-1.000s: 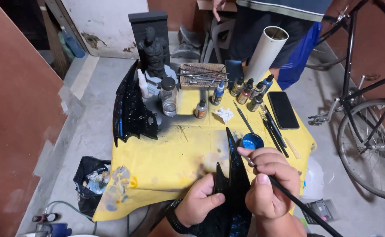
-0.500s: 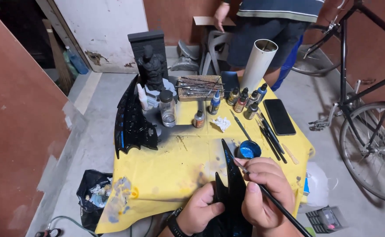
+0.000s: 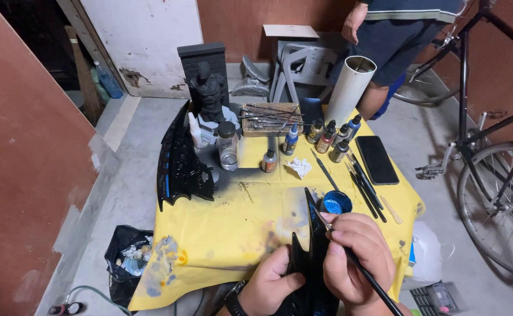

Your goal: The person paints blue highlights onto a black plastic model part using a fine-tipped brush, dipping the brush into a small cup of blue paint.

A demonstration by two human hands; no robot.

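yellow-covered table (image 3: pixel 233 234) | left hand (image 3: pixel 268 287) clamped on black wing piece (image 3: pixel 310 246), steadying it upright | right hand (image 3: pixel 356 251) pinches brush (image 3: pixel 364 275), tip on wing edge | blue paint pot (image 3: pixel 335 203) just beside, within reach

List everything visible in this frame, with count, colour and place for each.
table cloth: 1, yellow, centre
wing piece: 1, black, held at near edge
paint pot: 1, blue, by the right hand
second wing: 1, black, table's left edge
figure: 1, dark grey, far left of table
glass jar: 1, clear, beside figure
paint bottles: several, mixed, far side
spare brushes: several, dark, right side
phone: 1, black, right side
tube: 1, white, far edge
bicycle: 1, black, right
other person: 1, dark shorts, behind table
left hand: holds wing piece
right hand: holds brush
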